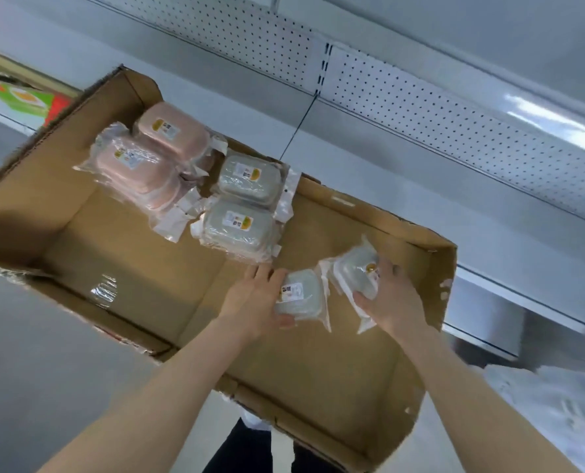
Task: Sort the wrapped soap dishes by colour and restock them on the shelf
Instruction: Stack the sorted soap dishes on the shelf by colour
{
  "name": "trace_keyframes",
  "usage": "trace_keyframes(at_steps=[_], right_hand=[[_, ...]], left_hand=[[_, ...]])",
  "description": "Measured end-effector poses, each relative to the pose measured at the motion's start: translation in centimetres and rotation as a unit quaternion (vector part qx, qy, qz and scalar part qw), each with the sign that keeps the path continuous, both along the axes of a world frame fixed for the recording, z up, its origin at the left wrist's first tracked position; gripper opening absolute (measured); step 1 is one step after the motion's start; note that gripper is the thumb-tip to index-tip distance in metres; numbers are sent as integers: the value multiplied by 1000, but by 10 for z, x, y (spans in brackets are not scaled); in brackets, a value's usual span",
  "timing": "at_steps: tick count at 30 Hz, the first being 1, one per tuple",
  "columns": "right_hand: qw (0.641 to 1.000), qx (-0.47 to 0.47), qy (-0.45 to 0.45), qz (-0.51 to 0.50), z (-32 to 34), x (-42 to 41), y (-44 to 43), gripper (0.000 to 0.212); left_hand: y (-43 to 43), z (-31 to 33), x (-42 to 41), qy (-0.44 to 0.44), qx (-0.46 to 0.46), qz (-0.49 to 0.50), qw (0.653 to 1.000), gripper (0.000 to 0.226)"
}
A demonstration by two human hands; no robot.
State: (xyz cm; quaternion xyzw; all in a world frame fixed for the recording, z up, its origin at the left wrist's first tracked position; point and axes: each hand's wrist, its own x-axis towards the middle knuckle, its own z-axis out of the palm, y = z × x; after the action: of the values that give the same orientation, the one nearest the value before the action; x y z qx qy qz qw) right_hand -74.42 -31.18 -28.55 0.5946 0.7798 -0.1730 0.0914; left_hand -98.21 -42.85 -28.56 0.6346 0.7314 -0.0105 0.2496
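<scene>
An open cardboard box (120, 264) lies below me. At its far end sit two stacks of pink wrapped soap dishes (137, 165) and, beside them to the right, two grey-green wrapped dishes (246, 206). My left hand (257, 302) grips a grey-green wrapped dish (301, 295) by its left edge, thumb underneath. My right hand (390, 295) grips a white wrapped dish (356, 271) near the box's right wall, fingers over its top.
A white metal shelf (421, 186) with a perforated back panel runs behind the box. Colourful packaged goods (21, 97) sit far left. A lower shelf edge (509, 302) and white wrapped items (550, 404) are at the right.
</scene>
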Motion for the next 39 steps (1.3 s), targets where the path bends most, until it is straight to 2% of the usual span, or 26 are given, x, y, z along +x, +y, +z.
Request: trace_keyframes(at_steps=[5,8,10,12,13,15,16,18,19,22,24,28,31,34,39], right_hand=[[998,-55,-30,4,-35,23,-15,89],[998,-48,-20,26,-42,29,-13,94],[999,-42,-11,33,-42,35,-12,94],[998,-33,-12,45,-38,39,-7,93],[998,-26,-15,52,-36,41,-5,92],[998,2,-16,62,-35,41,0,92],[998,17,-17,65,-35,41,3,91],[996,34,-26,77,-37,43,8,89],[996,33,-31,82,-39,43,10,89],[995,29,-33,88,-45,46,10,90],[996,30,-24,84,-45,47,11,90],[997,51,11,54,-29,51,12,88],[996,76,27,33,-2,53,9,86],[993,97,58,19,37,50,6,86],[979,165,117,34,123,40,4,82]], left_hand=[[-1,-37,50,45,-77,168,982,88],[0,-44,75,-21,-84,259,962,94],[-4,-39,88,-60,-71,271,958,88],[-8,-31,93,-30,-59,228,971,84],[-10,-28,92,2,-61,190,980,94],[-7,-29,88,82,-54,55,994,114],[-3,-31,87,112,-45,-34,992,114],[4,-38,86,160,-37,-193,967,100],[7,-43,84,179,-37,-240,953,91],[17,-49,81,199,-50,-279,938,69],[22,-46,79,189,-57,-264,944,68],[21,-35,69,122,-35,-147,981,85],[22,-12,60,72,-27,-62,995,76],[26,25,48,39,16,-6,999,69],[42,97,25,-29,129,65,989,75]])
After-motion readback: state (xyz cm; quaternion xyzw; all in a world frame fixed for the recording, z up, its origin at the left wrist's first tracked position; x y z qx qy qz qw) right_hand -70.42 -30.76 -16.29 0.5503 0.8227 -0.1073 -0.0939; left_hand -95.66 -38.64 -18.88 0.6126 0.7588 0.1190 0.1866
